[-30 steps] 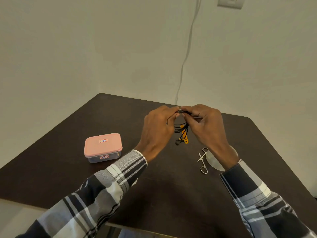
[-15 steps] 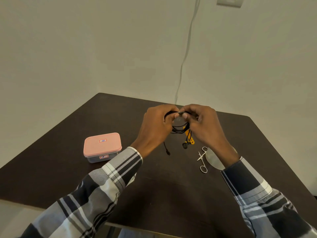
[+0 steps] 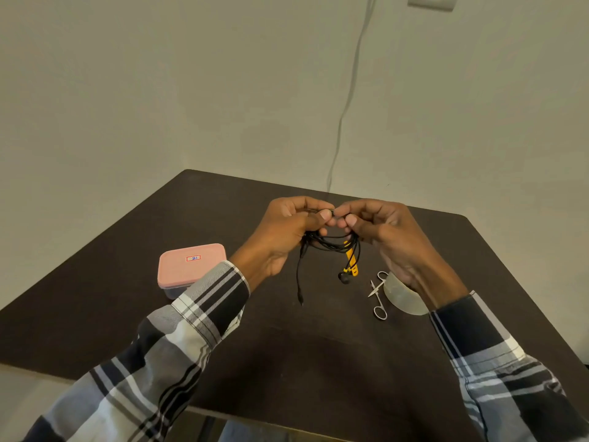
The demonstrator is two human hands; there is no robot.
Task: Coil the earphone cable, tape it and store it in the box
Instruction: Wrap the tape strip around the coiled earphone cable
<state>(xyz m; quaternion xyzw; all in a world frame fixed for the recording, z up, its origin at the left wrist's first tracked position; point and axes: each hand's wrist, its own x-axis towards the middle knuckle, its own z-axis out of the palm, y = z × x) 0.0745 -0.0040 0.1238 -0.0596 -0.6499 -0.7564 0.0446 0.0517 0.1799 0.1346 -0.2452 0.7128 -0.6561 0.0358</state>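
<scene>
Above the middle of the worktop, the left hand and right hand meet, thumbs nearly touching, with the earphone cable between them, its loose ends hanging below. The box sits on the worktop to the left, partly behind the left sleeve. The scissors lie to the right, just beside the tape roll, which sits under the right wrist.
</scene>
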